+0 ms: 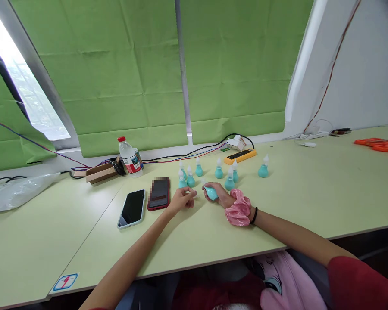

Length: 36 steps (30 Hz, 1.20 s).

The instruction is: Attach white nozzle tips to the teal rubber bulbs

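My right hand (220, 193) is wrapped round a turquoise squeeze bulb (211, 193), whose clear tip points up and left. A pink scrunchie (239, 208) circles that wrist. Just left of it, my left hand (182, 199) hovers low over the table with curled fingers; anything inside them is too small or hidden to make out. Several similar bulbs with pale pointed tips stand upright beyond the hands: one bulb (190, 179) in a group behind my left hand, another bulb (229, 183) near my right hand, and a lone bulb (263, 169) farther right.
Two phones, a pale-cased phone (132, 208) and a red-cased phone (159, 193), lie left of my left hand. Behind are a plastic bottle (129, 159), an open cardboard box (101, 172), cables and a yellow power strip (240, 157). Orange items (378, 144) lie far right.
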Available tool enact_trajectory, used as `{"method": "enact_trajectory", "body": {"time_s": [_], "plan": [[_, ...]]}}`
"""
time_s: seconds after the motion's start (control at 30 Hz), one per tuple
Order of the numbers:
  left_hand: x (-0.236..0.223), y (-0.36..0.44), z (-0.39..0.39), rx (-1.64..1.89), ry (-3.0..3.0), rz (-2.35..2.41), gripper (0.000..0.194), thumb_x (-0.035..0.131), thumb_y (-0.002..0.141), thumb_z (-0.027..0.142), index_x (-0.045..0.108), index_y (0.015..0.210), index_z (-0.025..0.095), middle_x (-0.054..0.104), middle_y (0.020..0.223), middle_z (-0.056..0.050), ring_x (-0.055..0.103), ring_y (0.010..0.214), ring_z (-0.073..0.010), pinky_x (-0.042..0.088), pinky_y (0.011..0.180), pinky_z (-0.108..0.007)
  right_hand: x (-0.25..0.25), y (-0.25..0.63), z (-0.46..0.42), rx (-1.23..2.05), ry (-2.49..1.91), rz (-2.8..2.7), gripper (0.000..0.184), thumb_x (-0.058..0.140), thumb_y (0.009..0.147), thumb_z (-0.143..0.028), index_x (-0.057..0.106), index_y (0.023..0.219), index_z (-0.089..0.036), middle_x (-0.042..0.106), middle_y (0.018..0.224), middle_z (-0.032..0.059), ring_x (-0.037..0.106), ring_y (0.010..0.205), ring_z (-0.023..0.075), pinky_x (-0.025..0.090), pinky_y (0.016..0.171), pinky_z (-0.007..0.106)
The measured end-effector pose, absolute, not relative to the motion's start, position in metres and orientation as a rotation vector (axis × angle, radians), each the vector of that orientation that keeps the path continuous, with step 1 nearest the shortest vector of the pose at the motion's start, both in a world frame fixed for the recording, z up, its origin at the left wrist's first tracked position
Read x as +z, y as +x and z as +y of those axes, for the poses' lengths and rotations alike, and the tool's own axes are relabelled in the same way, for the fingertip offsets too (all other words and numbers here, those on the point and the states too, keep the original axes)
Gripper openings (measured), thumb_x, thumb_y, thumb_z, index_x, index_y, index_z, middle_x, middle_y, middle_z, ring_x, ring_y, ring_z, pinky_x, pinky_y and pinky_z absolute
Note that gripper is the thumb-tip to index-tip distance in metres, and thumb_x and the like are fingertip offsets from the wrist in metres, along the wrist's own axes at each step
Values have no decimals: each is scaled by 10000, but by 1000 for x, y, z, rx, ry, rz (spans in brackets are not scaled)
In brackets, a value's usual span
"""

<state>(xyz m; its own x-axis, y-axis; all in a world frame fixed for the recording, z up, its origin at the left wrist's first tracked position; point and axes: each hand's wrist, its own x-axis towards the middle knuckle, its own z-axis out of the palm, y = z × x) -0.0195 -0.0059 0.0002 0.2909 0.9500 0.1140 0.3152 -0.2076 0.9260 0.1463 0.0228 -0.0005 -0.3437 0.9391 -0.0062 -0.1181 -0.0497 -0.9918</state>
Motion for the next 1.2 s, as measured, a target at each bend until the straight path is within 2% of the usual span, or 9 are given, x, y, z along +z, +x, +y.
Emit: {"method": "enact_trajectory", "body": {"time_s": [0.13, 0.27, 0.37, 0.53, 0.73, 0.9, 1.0, 1.1, 1.2], "plan": [[-3, -15, -12, 791, 2224, 1553, 160, 488, 674, 330, 514, 657, 173, 502, 483, 20, 461, 471, -108, 274, 465, -210, 0, 157, 9, 1388, -914, -1520, 197, 429, 674, -318, 507, 594, -156, 488, 518, -1, 480, 513, 110, 375, 495, 224], [-5, -12, -13, 664, 2362, 1761, 116, 478, 684, 279, 538, 741, 196, 505, 514, 12, 499, 545, -146, 252, 476, -222, -4, 156, 9, 1330, -911, -1605, 213, 442, 671, -314, 489, 510, -182, 480, 476, -7, 472, 520, 118, 350, 483, 217], [-6, -14, -10, 666, 2375, 1794, 156, 457, 693, 249, 532, 821, 202, 505, 524, 13, 498, 540, -147, 246, 471, -221, -8, 145, 17, 1269, -918, -1663, 182, 482, 641, -285, 488, 506, -164, 455, 451, -29, 427, 455, 95, 325, 463, 210], [-8, -16, -7, 705, 2385, 1825, 194, 434, 688, 212, 528, 858, 198, 506, 524, 15, 490, 533, -145, 247, 475, -216, -16, 138, 22, 1026, -893, -1828, 121, 517, 614, -242, 515, 553, -138, 492, 492, -32, 433, 478, 85, 338, 500, 198], [-8, -16, -7, 715, 2378, 1756, 207, 426, 681, 204, 588, 810, 192, 525, 527, -5, 486, 529, -143, 274, 496, -219, -16, 140, 17, 879, -889, -1942, 84, 519, 613, -211, 532, 594, -130, 493, 510, -33, 436, 512, 90, 340, 518, 192], [-4, -18, -8, 936, 2281, 1637, 257, 324, 708, 151, 580, 718, 145, 508, 480, -7, 452, 470, -115, 288, 495, -217, -14, 138, 12, 673, -907, -2012, 88, 529, 602, -209, 551, 623, -127, 475, 550, -37, 414, 545, 84, 320, 514, 182], [-2, -19, -9, 1000, 2133, 1428, 260, 290, 745, 193, 535, 680, 140, 474, 429, 20, 402, 408, -91, 285, 459, -200, -14, 138, 8, 601, -918, -2066, 94, 526, 605, -214, 546, 591, -124, 464, 529, -41, 401, 518, 75, 311, 493, 176], [-1, -18, -11, 1016, 2091, 1309, 248, 355, 757, 309, 485, 627, 141, 448, 427, 36, 371, 405, -74, 260, 433, -188, -14, 138, 5, 558, -916, -2114, 116, 537, 613, -236, 550, 583, -125, 494, 525, -33, 416, 503, 76, 316, 482, 179], [0, -13, -15, 979, 2127, 1299, 334, 389, 749, 395, 435, 540, 140, 408, 423, 41, 346, 420, -65, 235, 428, -188, -15, 137, 3, 509, -864, -2148, 116, 547, 625, -244, 569, 653, -134, 554, 583, -15, 462, 530, 90, 344, 508, 189]]}}
